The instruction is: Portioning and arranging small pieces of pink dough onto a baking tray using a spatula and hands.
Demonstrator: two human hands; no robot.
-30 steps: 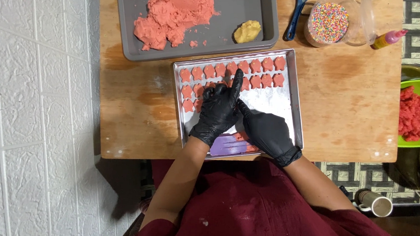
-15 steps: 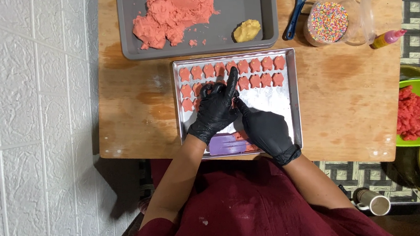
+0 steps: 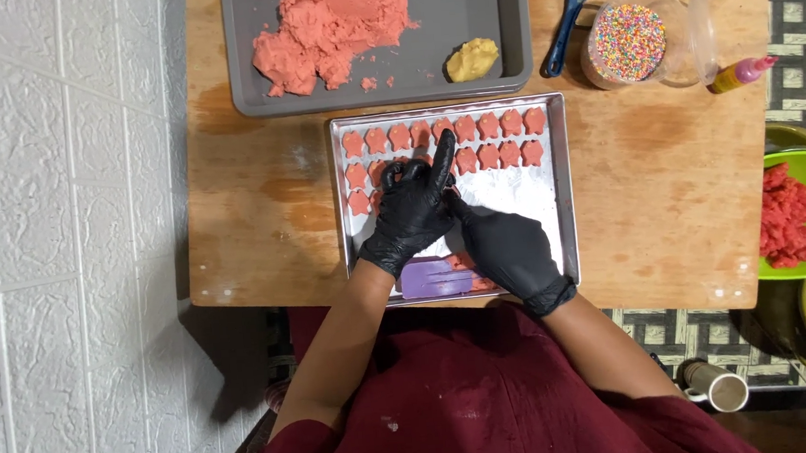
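Wooden desk (image 3: 278,217): both gloved hands, left (image 3: 411,211) and right (image 3: 505,247), pinch a pink dough piece over tray (image 3: 563,185); squeezing could deform it.

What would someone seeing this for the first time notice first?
Two black-gloved hands, left and right, meet over a silver tray mid-table, among rows of small pink shaped pieces. Above it, a grey tray holds a big pink dough heap and a small yellow lump. A tub of rainbow sprinkles sits at the upper right.
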